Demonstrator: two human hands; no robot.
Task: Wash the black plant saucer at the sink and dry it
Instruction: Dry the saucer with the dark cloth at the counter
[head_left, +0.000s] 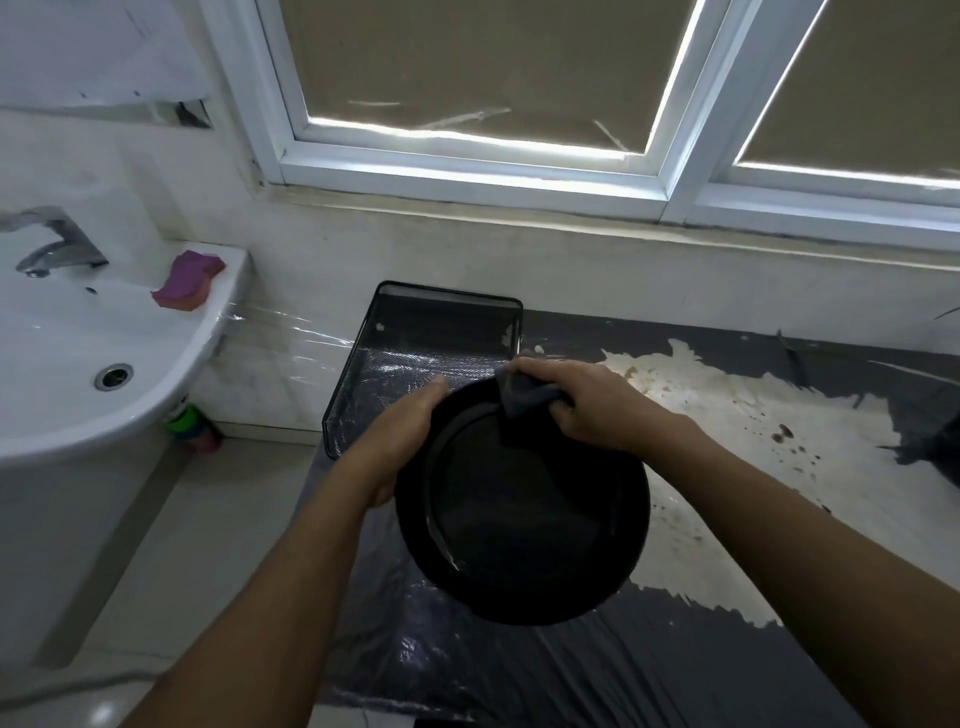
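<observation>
Mid-frame, left hand (402, 439) grips the saucer (524, 514) rim; right hand (576, 402) pinches a cloth (522, 402). Light, stiff, likely slippery.

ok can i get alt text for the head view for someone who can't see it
A person's left hand holds a black plant saucer by its rim while the right hand grips a grey cloth over its upper edge. Behind lies a black mesh tray; a white sink with a pink sponge is at left.

Sponge (188, 279) on sink (205, 335), tray (415, 332) right, saucer (524, 509) before tray
</observation>
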